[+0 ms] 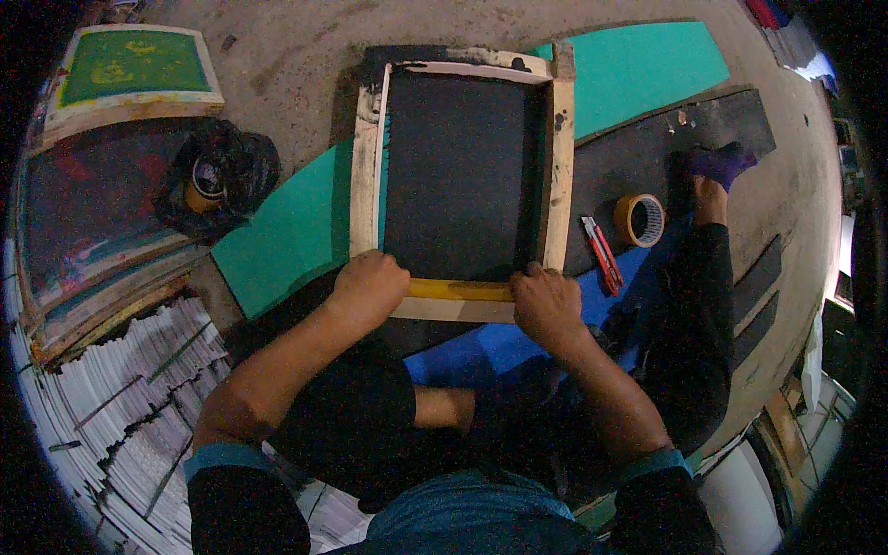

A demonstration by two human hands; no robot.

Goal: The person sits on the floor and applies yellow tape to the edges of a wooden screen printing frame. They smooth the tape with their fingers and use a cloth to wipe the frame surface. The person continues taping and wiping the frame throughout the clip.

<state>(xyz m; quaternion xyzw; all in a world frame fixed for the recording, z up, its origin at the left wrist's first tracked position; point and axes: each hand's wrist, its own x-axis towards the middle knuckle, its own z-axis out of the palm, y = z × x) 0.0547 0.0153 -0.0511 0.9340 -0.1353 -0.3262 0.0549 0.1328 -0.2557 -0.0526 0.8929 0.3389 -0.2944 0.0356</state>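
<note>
a: two hands on one tool. the left hand [368, 289] and the right hand [548, 305] each curl over an end of a yellow squeegee [461, 290], fingers folded down around it, knuckles up.

b: where does the squeegee sit?

a: across the near edge of a wooden screen frame [558, 157], at six o'clock of its dark mesh [461, 171]. it lies level between the two fists, only its middle showing.

b: and the frame?

a: flat on a teal sheet [287, 231] that runs from eight o'clock up to one o'clock of the frame. the wood is smeared with black ink along its far rail.

b: what's to the right?

a: at three o'clock of the frame, a roll of tan tape [639, 219] stands on a dark board [629, 157], and a red utility knife [601, 252] lies just beside it, toward the right hand. a foot in a purple sock [720, 166] rests past the tape, at two o'clock.

b: the left side?

a: at nine o'clock, a black plastic bag [222, 180] holds a can; i cannot tell what is in it. beyond, at ten o'clock, another frame with a green screen [129, 67] leans over more stacked frames. at seven o'clock of the hands lies a pile of white printed sheets [139, 370].

b: under the person?

a: a blue sheet [490, 347] shows between the knees, at six o'clock of the squeegee.
</note>
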